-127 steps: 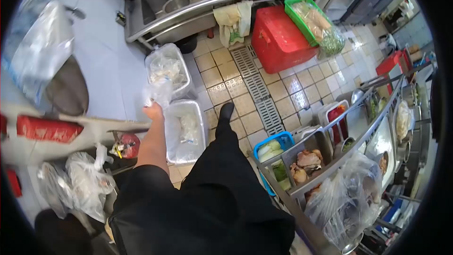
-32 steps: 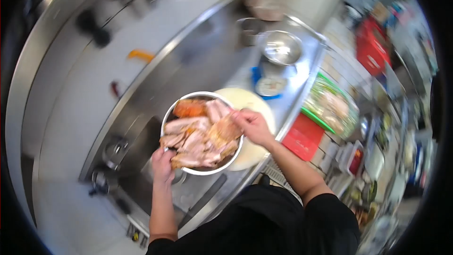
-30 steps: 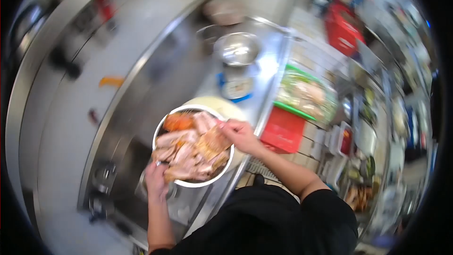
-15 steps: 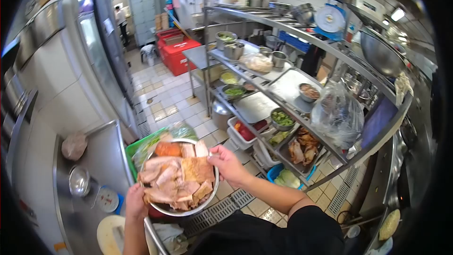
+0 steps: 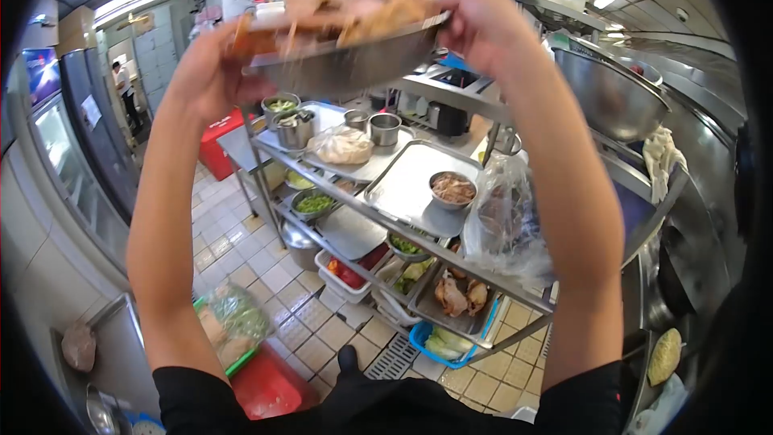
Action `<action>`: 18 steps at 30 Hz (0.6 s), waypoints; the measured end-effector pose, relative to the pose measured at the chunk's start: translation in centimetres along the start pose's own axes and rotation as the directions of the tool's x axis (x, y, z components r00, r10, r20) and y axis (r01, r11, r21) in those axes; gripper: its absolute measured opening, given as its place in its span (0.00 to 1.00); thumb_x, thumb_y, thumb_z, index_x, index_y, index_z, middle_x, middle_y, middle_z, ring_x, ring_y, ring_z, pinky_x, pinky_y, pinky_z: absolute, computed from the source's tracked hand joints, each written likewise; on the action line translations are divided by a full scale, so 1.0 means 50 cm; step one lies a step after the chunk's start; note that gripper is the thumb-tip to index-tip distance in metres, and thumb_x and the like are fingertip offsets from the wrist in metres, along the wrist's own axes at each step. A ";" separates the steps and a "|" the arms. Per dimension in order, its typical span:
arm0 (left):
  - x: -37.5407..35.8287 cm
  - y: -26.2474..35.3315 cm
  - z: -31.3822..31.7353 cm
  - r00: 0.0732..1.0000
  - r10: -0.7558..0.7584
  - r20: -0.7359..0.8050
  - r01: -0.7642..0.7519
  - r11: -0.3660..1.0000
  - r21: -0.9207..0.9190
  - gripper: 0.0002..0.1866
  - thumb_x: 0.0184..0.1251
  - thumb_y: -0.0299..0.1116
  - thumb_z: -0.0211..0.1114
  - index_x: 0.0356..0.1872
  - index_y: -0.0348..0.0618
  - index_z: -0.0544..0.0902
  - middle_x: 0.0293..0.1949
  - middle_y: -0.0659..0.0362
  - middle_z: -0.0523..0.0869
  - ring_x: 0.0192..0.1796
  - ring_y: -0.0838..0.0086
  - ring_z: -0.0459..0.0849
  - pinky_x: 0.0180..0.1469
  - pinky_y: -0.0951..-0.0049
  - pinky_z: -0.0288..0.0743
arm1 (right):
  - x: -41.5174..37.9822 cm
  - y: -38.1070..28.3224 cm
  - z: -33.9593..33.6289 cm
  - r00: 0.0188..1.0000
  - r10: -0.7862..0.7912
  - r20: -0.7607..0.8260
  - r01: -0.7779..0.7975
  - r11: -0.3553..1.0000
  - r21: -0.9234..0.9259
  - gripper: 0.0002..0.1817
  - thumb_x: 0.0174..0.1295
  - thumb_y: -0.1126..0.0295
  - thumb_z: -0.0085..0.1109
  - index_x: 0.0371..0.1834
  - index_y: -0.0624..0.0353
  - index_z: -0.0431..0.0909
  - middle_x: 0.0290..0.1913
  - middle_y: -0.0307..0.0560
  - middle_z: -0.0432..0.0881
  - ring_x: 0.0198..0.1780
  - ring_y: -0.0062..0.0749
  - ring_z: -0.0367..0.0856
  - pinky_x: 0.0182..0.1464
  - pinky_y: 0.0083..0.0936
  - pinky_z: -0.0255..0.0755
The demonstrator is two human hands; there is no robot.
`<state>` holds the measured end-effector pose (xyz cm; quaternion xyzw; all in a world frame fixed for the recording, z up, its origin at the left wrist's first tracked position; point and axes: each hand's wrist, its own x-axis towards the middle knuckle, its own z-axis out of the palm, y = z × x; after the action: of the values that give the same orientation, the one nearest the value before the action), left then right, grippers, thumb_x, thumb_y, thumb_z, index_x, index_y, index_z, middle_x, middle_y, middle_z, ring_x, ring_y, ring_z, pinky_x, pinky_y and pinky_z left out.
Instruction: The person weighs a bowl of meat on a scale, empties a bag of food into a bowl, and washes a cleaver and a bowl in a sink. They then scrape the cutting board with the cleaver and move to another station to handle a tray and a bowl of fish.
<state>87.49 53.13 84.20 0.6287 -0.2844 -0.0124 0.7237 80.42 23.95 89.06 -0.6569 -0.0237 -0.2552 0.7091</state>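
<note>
A wide metal bowl (image 5: 350,63), slightly blurred, is raised high in front of me and heaped with pieces of cooked meat (image 5: 346,10). My left hand (image 5: 208,72) is closed on its left rim and my right hand (image 5: 489,26) grips the right rim. Both arms are stretched up and forward. Behind and below the bowl stands a metal rack; a tray (image 5: 398,192) and a small bowl of shredded meat (image 5: 452,188) sit on its middle shelf.
Lower shelves hold a tray of roast poultry (image 5: 452,294) and a bowl of chopped greens (image 5: 312,204). A blue basket (image 5: 443,346) is on the floor. To the left are a red crate (image 5: 270,379) and a metal sink (image 5: 121,330). A person (image 5: 125,90) stands far back.
Both hands have lifted the bowl of meat from low over the sink side up to above the rack's middle shelf. My view has turned up and to the right.
</note>
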 end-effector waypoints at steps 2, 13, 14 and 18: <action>0.153 0.017 0.023 0.997 0.066 0.051 -0.063 0.997 -0.044 0.26 0.72 0.56 0.53 0.54 0.43 0.78 0.44 0.58 0.84 0.38 0.66 0.86 0.40 0.56 0.86 | 0.108 -0.046 -0.022 0.992 -0.036 -0.117 0.038 0.999 0.013 0.12 0.62 0.73 0.54 0.20 0.54 0.70 0.13 0.35 0.65 0.14 0.23 0.66 0.18 0.22 0.68; 0.785 0.080 0.229 0.757 0.473 0.451 -0.371 0.879 -0.299 0.27 0.67 0.60 0.53 0.47 0.45 0.77 0.54 0.51 0.73 0.45 0.50 0.79 0.48 0.43 0.77 | 0.568 -0.241 -0.216 0.848 -0.231 -0.477 0.184 0.972 -0.142 0.15 0.59 0.69 0.55 0.14 0.47 0.66 0.12 0.30 0.64 0.10 0.15 0.59 0.13 0.10 0.57; 0.837 0.078 0.252 0.785 0.440 0.435 -0.319 0.890 -0.324 0.27 0.66 0.61 0.54 0.47 0.45 0.78 0.55 0.51 0.72 0.46 0.49 0.78 0.47 0.43 0.77 | 0.595 -0.254 -0.232 0.828 -0.264 -0.494 0.187 0.962 -0.201 0.16 0.59 0.67 0.58 0.15 0.47 0.67 0.12 0.30 0.65 0.10 0.15 0.59 0.12 0.09 0.56; 1.013 0.056 0.356 0.793 0.420 0.441 -0.225 0.875 -0.428 0.29 0.60 0.62 0.58 0.45 0.46 0.78 0.58 0.48 0.66 0.51 0.46 0.74 0.46 0.41 0.76 | 0.654 -0.267 -0.252 0.802 -0.287 -0.524 0.149 0.945 -0.290 0.17 0.61 0.64 0.62 0.16 0.48 0.70 0.13 0.31 0.67 0.11 0.15 0.61 0.11 0.08 0.54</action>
<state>121.40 18.63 107.68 0.4017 -0.5672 -0.1075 0.7109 99.77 1.15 111.66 -0.6250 0.1395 -0.5175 0.5676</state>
